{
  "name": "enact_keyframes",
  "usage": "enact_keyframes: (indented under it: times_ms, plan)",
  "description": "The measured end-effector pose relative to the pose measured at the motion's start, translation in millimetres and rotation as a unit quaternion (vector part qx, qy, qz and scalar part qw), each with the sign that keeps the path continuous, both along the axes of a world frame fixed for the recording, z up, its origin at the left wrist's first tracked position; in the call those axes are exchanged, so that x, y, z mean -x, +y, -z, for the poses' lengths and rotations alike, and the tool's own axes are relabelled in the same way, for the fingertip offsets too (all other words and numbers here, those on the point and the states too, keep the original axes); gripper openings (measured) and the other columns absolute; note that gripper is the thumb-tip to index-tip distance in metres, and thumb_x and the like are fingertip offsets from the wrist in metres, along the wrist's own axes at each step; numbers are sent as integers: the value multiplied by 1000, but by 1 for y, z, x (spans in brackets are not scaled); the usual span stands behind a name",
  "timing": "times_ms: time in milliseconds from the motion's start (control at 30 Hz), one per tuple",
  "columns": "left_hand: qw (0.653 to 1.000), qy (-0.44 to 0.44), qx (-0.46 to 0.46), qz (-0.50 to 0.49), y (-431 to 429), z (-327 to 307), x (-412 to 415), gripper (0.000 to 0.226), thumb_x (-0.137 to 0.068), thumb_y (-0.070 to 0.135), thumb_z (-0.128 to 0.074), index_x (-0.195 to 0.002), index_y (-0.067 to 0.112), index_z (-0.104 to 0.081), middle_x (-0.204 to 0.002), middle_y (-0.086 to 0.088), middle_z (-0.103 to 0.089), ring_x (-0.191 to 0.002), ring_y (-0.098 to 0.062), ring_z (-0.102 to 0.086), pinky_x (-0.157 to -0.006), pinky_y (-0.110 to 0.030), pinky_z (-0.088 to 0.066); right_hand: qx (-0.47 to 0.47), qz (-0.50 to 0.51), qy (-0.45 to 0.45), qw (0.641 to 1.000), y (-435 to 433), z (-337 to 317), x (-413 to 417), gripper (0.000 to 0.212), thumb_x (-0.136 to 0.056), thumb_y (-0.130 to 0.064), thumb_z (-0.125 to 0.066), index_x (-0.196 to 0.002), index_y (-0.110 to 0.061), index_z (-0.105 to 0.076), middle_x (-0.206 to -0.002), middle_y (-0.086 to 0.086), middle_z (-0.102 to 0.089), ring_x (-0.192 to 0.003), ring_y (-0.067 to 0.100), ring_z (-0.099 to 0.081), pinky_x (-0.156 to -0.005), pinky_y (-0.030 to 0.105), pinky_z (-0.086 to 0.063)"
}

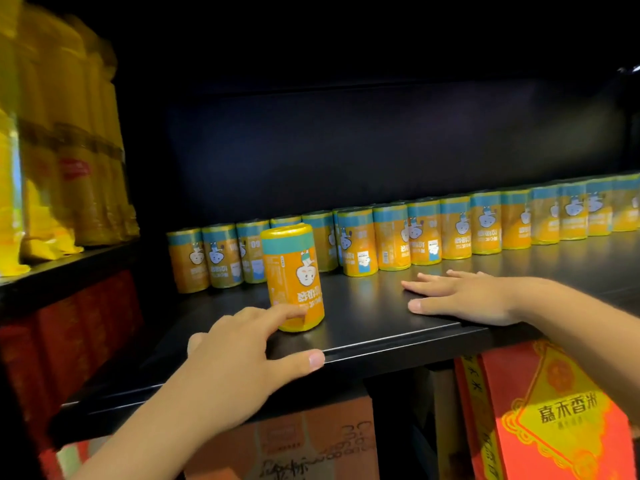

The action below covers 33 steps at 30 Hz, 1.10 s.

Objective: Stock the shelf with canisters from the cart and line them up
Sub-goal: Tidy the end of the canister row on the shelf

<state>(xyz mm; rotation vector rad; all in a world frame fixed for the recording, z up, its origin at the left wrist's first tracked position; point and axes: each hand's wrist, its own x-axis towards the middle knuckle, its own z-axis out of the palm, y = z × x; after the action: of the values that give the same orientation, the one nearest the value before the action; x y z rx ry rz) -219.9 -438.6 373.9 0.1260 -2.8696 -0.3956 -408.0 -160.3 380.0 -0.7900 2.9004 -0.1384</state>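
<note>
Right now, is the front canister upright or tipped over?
Upright: the front canister stands on end on the shelf, left hand touching it.

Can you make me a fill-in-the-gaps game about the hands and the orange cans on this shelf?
1. The left hand touches the lone canister with one finger near its ____.
2. The right hand lies ____ on the black shelf.
3. The lone canister stands in ____ of the row of canisters.

Missing words: bottom; flat; front.

left hand [232, 361] touching canister [293, 271], right hand [465, 299] — flat
</note>
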Motion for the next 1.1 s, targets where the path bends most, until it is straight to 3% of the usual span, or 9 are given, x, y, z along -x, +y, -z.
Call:
enact_keyframes:
  times_ms: [100,233,367,500,633,933,1100]
  plan:
    - [998,-29,45,-21,9,-6,7,84,-59,94,-21,-139,69,-25,-142,29,-37,-130,-5,-34,-99,-35,-19,7,1,-3,1000,2,1,0,85,-68,-94,-16,-148,-67,-7,-165,-26,3,-156,22,7,-121,60,9]
    - [994,-65,83,-33,16,-17,32,91,-58,95,-8,-143,68,-23,-147,20,-39,-136,-13,-35,-106,-43,-24,22,4,-9,1000,4,3,2,89,-64,-97,-18,-147,-68,-9,-165,-26,2,-156,21,5,-122,59,8]
    - [988,-92,117,-44,17,-27,76,90,-61,95,-9,-145,66,-25,-149,8,-42,-140,-24,-38,-108,-52,-24,29,1,-8,1000,4,3,1,92,-62,-97,-17,-149,-66,-10,-166,-24,0,-156,22,3,-122,59,7]
    - [978,-140,147,-51,16,-32,121,93,-63,95,-12,-150,62,-16,-164,-1,-24,-148,-33,-27,-114,-63,-17,31,-3,-15,999,6,2,0,95,-59,-98,-16,-149,-66,-10,-166,-24,1,-156,20,4,-123,58,6]
    - [968,-161,182,-62,14,-33,153,77,-82,89,-18,-153,60,-8,-169,-2,-11,-152,-37,-17,-116,-63,-10,30,-9,-13,999,7,2,-1,93,-60,-97,-16,-148,-67,-11,-166,-24,1,-156,20,3,-123,58,5]
    - [979,-103,166,-55,7,-27,189,63,-90,82,-22,-149,61,-22,-162,-6,-22,-149,-36,-19,-116,-64,-14,36,-16,-15,999,7,3,5,92,-60,-98,-16,-147,-69,-12,-166,-25,-1,-156,19,2,-122,58,3]
    - [978,-159,132,-39,7,-26,178,68,-89,84,-23,-152,61,-11,-166,-2,-7,-151,-35,-14,-120,-59,-12,47,-12,-9,999,7,3,6,93,-58,-99,-19,-146,-70,-15,-165,-26,-4,-156,19,1,-122,57,3]
